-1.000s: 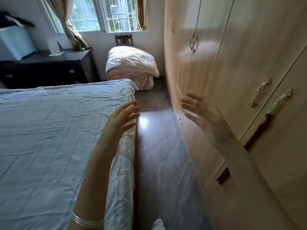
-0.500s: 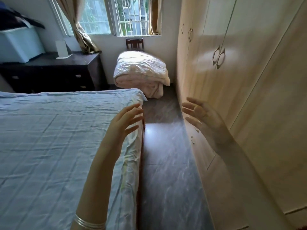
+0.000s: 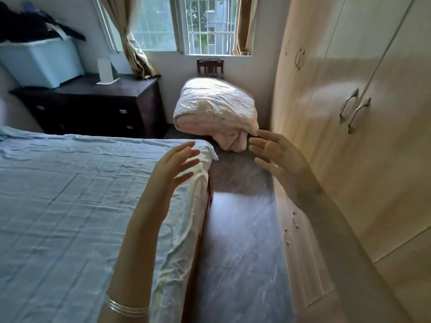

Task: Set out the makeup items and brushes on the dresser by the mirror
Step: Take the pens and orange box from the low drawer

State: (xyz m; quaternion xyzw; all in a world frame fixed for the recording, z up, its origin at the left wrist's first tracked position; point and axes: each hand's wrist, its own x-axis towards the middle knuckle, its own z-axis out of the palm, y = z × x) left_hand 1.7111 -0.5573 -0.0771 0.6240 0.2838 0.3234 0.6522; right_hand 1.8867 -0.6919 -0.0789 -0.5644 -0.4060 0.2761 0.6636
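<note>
Both hands are up in front and both are empty: the left hand (image 3: 170, 169) hangs over the near corner of the bed (image 3: 70, 206), fingers spread apart and lightly curled, gripping nothing, silver bangles (image 3: 127, 307) on that wrist. The right hand (image 3: 277, 157) is raised opposite it, palm turned inward, fingers splayed and loose, nothing between them; it is somewhat blurred. Between the two sets of fingertips lies a strip of dark floor (image 3: 238, 229). Just past the right fingertips sits a folded pale quilt (image 3: 217, 113) piled on a chair (image 3: 210, 67) under the window (image 3: 184, 24). To the outer side of the right fingers runs the light wooden wardrobe (image 3: 349, 159), close by. The dresser (image 3: 98, 106) is well beyond the left fingertips and off to their left, dark wood, against the far wall; on its top stand a pale blue storage box (image 3: 42, 64) and a small upright white mirror or card (image 3: 105, 71), which of the two I cannot tell. No makeup items or brushes can be made out on it from here.
</note>
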